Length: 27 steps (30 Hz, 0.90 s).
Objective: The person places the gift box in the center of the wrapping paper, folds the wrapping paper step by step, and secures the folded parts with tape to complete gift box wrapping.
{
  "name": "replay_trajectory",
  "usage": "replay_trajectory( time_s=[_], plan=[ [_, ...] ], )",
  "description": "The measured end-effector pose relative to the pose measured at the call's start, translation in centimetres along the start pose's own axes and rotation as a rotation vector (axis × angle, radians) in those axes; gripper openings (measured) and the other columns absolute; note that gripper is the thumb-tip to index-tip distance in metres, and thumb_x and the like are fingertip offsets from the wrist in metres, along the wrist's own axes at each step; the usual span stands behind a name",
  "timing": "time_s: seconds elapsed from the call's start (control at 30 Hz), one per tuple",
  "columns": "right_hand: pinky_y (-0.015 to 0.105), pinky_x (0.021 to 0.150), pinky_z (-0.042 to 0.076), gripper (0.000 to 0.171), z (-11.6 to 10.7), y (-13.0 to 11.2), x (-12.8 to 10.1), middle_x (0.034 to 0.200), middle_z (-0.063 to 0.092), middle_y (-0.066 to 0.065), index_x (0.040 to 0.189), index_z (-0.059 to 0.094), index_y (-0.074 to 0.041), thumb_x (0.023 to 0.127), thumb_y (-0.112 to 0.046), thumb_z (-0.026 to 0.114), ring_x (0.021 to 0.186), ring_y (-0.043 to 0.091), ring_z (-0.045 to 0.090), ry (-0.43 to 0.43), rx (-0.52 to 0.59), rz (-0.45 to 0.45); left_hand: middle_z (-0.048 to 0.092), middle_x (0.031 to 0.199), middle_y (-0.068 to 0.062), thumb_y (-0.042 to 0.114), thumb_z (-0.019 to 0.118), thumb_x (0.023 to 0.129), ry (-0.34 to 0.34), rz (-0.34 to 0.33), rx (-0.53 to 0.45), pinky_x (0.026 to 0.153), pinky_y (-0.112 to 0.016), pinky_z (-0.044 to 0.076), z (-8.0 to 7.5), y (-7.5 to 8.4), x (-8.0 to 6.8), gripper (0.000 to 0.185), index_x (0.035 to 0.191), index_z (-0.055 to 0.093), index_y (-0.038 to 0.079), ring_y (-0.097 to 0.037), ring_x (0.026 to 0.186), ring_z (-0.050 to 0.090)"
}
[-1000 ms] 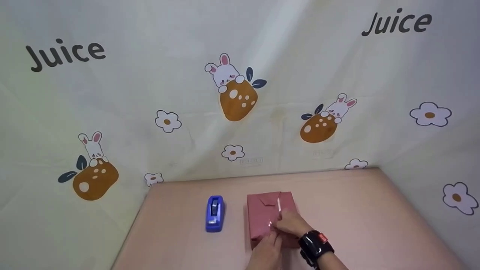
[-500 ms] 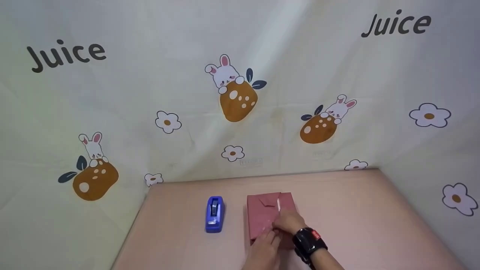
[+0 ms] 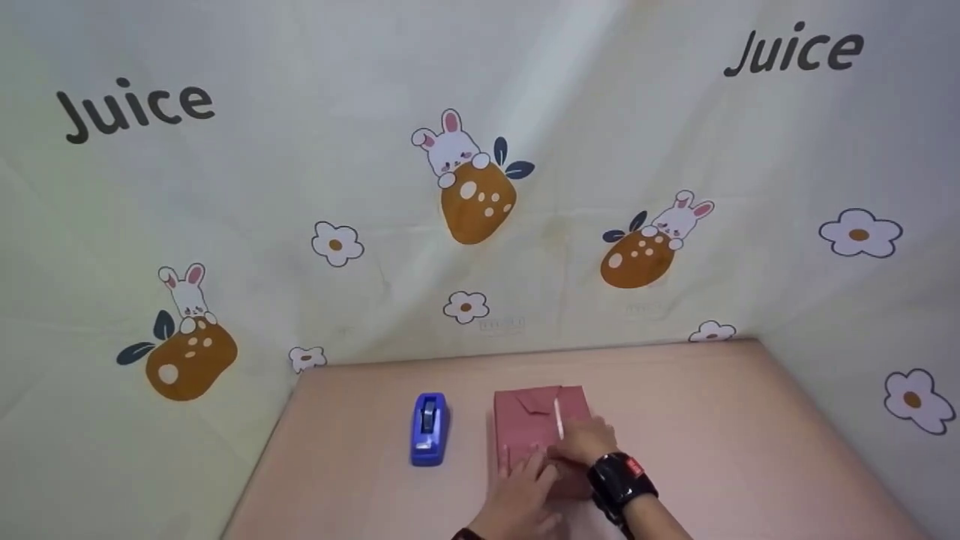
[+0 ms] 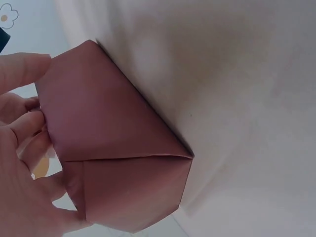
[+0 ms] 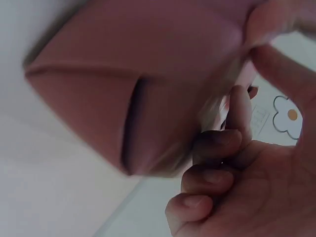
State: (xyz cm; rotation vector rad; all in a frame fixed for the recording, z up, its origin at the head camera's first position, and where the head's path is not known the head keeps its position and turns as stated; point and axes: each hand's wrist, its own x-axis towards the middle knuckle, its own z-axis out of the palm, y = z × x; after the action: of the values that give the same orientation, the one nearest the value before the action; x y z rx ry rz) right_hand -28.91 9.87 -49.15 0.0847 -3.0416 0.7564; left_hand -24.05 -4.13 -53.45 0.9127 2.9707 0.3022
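Seen from your head camera, a box wrapped in pink paper (image 3: 536, 435) lay on the pink table (image 3: 712, 435), its far end folded into a neat triangular flap and a strip of clear tape (image 3: 558, 418) running along its top. Your left hand (image 3: 521, 495) rested on the near part of the box with the fingers laid fairly flat against the paper, gripping nothing that could be seen. Your right hand (image 3: 585, 444), a black wristband (image 3: 621, 478) behind it, pressed down on the paper just beside the tape; whether its fingertips pinched anything could not be told from there. A blue tape dispenser (image 3: 429, 429) stood just left of the box, apart from it, and a pale curtain printed with rabbits and flowers (image 3: 465, 180) hung behind the table. From your left wrist, the box (image 4: 113, 143) showed its folded end, and your left fingers (image 4: 22, 123) lay extended along its edge, touching it. From your right wrist, the picture was blurred: the box (image 5: 128, 84) filled the upper frame, and your right fingers (image 5: 212, 168) were curled beside it, with the forefinger and thumb up against the paper.
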Motion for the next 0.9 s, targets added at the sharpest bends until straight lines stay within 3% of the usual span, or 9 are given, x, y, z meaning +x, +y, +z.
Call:
replay_trajectory(
  time_s=[0.13, 0.33, 0.5, 0.67, 0.77, 0.9],
  plan=[
    [0.046, 0.077, 0.035, 0.035, 0.3, 0.6, 0.1, 0.063, 0.054, 0.001, 0.059, 0.055, -0.011, 0.065, -0.039, 0.075, 0.076, 0.024, 0.046, -0.004, 0.027, 0.023, 0.036, 0.143, -0.005, 0.044, 0.061, 0.08, 0.018, 0.025, 0.002, 0.103, -0.064, 0.018, 0.1, -0.6, -0.2, 0.052, 0.125, 0.045, 0.023, -0.024, 0.133, 0.033],
    [0.041, 0.07, 0.032, 0.035, 0.3, 1.2, 0.3, 0.062, 0.05, 0.002, 0.057, 0.052, -0.009, 0.063, -0.032, 0.077, 0.073, 0.022, 0.045, 0.008, 0.112, 0.072, 0.042, 0.137, 0.0, 0.04, 0.062, 0.08, 0.052, 0.074, -0.034, 0.103, -0.065, 0.014, -0.2, -1.3, -0.3, 0.048, 0.123, 0.048, 0.026, -0.022, 0.13, 0.037],
    [0.043, 0.073, 0.033, 0.037, 0.4, 1.4, 0.3, 0.064, 0.05, 0.003, 0.056, 0.051, -0.01, 0.064, -0.035, 0.076, 0.075, 0.023, 0.046, 0.022, 0.091, 0.066, 0.042, 0.137, -0.001, 0.035, 0.062, 0.078, 0.096, 0.099, -0.062, 0.102, -0.067, 0.013, -0.2, -1.6, -0.2, 0.048, 0.123, 0.048, 0.028, -0.022, 0.131, 0.036],
    [0.036, 0.065, 0.033, 0.036, 0.9, 3.0, 0.0, 0.069, 0.046, 0.0, 0.058, 0.051, -0.011, 0.069, -0.037, 0.074, 0.074, 0.02, 0.042, 0.048, 0.115, -0.024, 0.043, 0.139, -0.006, 0.027, 0.062, 0.081, 0.122, 0.06, -0.16, 0.103, -0.066, 0.012, -0.1, -1.4, 0.0, 0.039, 0.119, 0.051, 0.03, -0.024, 0.13, 0.038],
    [0.027, 0.064, 0.032, 0.027, 1.2, 4.5, -0.3, 0.073, 0.047, -0.001, 0.066, 0.052, -0.011, 0.074, -0.027, 0.071, 0.075, 0.015, 0.039, 0.064, 0.239, -0.122, 0.047, 0.134, -0.003, 0.024, 0.06, 0.085, 0.119, 0.01, -0.223, 0.105, -0.064, 0.012, -0.2, -1.1, 0.4, 0.032, 0.115, 0.053, 0.031, -0.024, 0.129, 0.04],
    [0.019, 0.066, 0.035, 0.013, 1.4, 6.5, -0.8, 0.08, 0.051, 0.0, 0.08, 0.053, -0.008, 0.08, -0.014, 0.065, 0.078, 0.01, 0.04, 0.044, 0.438, -0.226, 0.052, 0.12, 0.004, 0.021, 0.059, 0.085, 0.171, -0.041, -0.262, 0.105, -0.062, 0.015, -0.1, -1.1, 0.6, 0.027, 0.111, 0.055, 0.028, -0.019, 0.121, 0.048]
  ],
)
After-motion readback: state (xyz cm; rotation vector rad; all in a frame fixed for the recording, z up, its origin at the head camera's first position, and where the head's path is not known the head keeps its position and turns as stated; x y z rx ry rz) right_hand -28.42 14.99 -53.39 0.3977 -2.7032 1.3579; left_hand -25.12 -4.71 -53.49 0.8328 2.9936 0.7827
